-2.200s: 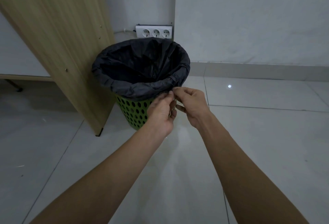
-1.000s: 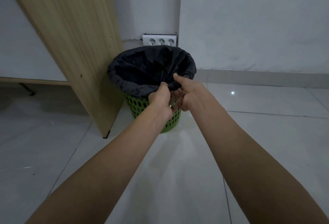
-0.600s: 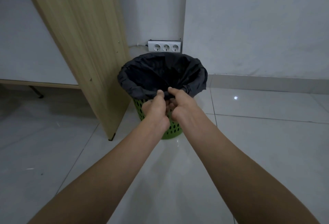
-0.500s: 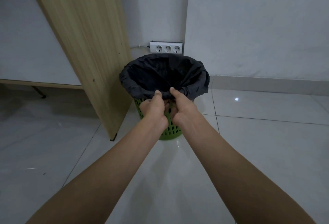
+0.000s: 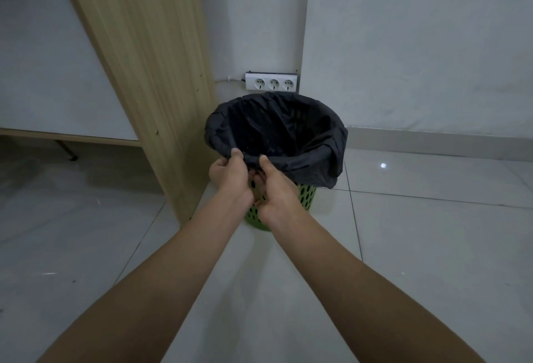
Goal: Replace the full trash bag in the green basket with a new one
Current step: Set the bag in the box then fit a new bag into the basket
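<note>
Fingers (image 5: 237,156) of both hands pinch the near hem of the black trash bag (image 5: 284,129), thumbs on top, other digits tucked beneath, mostly hidden.
Left hand (image 5: 230,179) and right hand (image 5: 277,191) sit side by side, judged to be working the fold-over on the rim. Bag lines the green basket (image 5: 307,197) just beyond; wooden panel (image 5: 150,74) to their left, power strip (image 5: 271,82) farther back.

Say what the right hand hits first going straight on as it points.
Probably the black trash bag, which the right hand pinches at the green basket rim; depth is unclear.
</note>
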